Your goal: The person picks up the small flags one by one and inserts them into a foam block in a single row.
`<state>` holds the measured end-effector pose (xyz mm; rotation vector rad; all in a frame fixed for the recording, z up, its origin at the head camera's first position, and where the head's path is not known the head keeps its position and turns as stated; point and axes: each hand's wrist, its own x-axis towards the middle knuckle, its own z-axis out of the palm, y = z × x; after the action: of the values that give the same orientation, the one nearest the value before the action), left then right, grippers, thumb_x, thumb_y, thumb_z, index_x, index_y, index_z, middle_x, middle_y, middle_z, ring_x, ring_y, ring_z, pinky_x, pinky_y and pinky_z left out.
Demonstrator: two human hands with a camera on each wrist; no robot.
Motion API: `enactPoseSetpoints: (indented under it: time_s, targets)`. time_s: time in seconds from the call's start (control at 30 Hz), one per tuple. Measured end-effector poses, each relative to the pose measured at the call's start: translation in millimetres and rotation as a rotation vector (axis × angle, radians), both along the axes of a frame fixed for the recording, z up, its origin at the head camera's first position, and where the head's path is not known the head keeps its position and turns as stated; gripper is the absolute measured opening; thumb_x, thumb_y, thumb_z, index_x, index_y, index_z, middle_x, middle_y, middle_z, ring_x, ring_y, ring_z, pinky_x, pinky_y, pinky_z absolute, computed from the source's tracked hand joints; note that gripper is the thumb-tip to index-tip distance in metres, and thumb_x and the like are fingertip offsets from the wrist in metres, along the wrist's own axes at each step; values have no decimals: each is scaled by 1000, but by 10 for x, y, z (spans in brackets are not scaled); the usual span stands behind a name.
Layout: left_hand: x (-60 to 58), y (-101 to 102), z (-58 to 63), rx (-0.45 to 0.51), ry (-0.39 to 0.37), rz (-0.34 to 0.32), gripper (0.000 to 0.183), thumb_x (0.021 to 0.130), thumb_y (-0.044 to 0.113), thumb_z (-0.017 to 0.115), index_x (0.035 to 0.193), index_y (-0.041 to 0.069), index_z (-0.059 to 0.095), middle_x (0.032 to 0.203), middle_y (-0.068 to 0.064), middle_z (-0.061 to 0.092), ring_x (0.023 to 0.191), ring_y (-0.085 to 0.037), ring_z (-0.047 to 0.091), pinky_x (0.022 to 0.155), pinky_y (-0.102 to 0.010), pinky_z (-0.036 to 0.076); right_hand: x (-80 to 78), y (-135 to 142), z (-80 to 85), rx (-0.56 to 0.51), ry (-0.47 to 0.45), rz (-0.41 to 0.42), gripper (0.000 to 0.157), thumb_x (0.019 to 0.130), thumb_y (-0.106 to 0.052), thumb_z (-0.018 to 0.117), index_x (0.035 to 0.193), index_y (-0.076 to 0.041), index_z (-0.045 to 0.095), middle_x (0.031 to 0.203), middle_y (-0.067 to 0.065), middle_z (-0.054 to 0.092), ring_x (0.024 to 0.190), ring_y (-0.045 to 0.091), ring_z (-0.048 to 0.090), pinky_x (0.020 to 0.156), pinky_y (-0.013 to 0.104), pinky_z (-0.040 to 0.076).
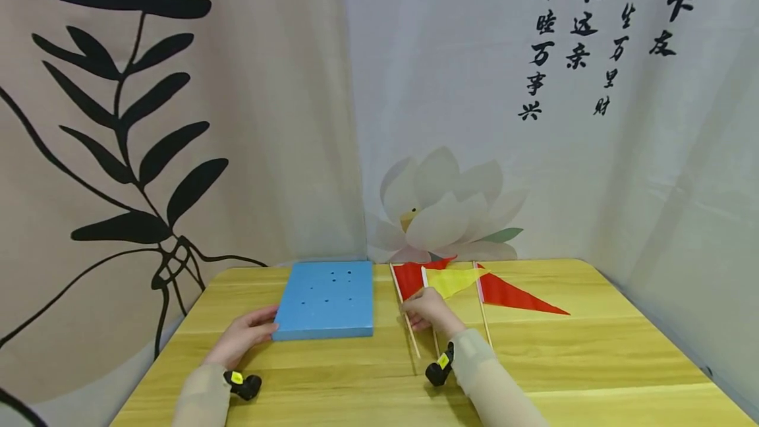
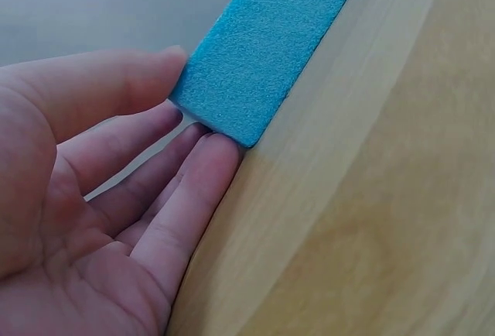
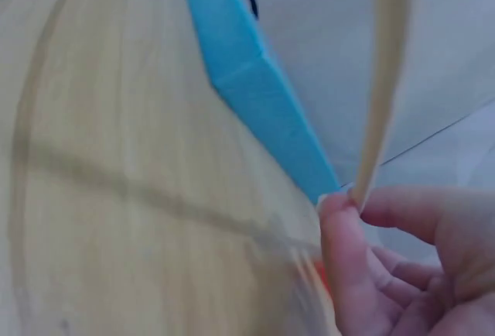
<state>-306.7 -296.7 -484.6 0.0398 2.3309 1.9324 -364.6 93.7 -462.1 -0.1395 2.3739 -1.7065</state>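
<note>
A blue foam board with several small holes lies flat on the wooden table. My left hand rests beside its near left corner. In the left wrist view its fairly straight fingers and thumb touch the edge of the board. My right hand pinches a thin wooden stick between thumb and forefinger. The stick belongs to the leftmost red flag, and its lower end is off the table. A yellow flag lies behind my right hand, its stick partly hidden.
Another red flag lies to the right, its stick pointing towards me. The wooden table meets curtains at its far edge; they carry printed leaves, a lotus and writing.
</note>
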Motion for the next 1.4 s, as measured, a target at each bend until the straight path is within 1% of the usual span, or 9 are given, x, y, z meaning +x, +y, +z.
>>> enactPoseSetpoints:
  time_s: [0.13,0.23,0.43,0.6,0.7,0.87,1.03,1.2,1.4]
  targets:
    - [3,6,6,-5,-4,-3,58,82,22,63,131,3,40,133,-20,36,113,-31,44,85,-39,45,11,5,53,-42,-23,-5,22,78,-13,64,91,5,63,61,7,57,45,13,53,47,33,52]
    - [10,8,8,-2,-14,-3,59,81,22,64,132,3,40,133,-20,36,113,-31,44,85,-39,45,41,-1,152,-89,-27,-17,27,80,-15,63,98,5,59,71,10,61,47,14,55,48,32,52]
    - [22,14,19,-3,-16,3,59,81,23,64,132,3,40,134,-21,35,113,-31,44,85,-40,45,64,-1,343,-169,8,-13,31,82,-16,61,104,5,57,87,21,61,64,31,61,51,33,53]
    - [14,18,20,-9,-13,-2,59,82,23,63,132,3,39,134,-20,35,114,-31,43,85,-40,44,102,-6,475,-231,26,-13,33,82,-18,62,107,4,56,82,18,62,72,38,60,50,32,52]
    - [10,19,20,-13,-11,-5,60,82,24,63,132,3,39,134,-20,35,114,-31,43,86,-40,44,138,-15,569,-270,42,-17,35,82,-18,63,108,4,55,77,14,61,66,35,59,50,33,52]
    - [4,17,23,-8,-14,0,59,81,23,64,132,3,39,134,-20,35,114,-31,43,85,-40,45,183,-46,726,-307,99,-39,32,83,-16,61,109,2,54,80,13,60,59,25,58,51,37,53]
    - [-3,2,36,-18,-9,4,60,82,23,63,133,4,39,134,-20,34,115,-31,43,85,-39,45,215,-124,891,-331,157,-62,25,84,-17,60,106,-5,56,84,16,60,58,24,57,52,41,53]
    - [-3,-21,42,-24,6,11,59,82,23,63,132,3,39,134,-21,35,114,-32,43,85,-40,45,224,-233,1041,-360,202,-87,28,82,-20,64,105,-8,55,84,14,60,59,24,56,52,41,52]
    - [1,5,-4,-12,15,-3,56,84,20,61,133,3,39,133,-21,36,114,-31,43,85,-40,45,219,-364,1173,-407,252,-108,28,82,-17,64,106,-9,54,83,12,60,60,27,56,53,45,52]
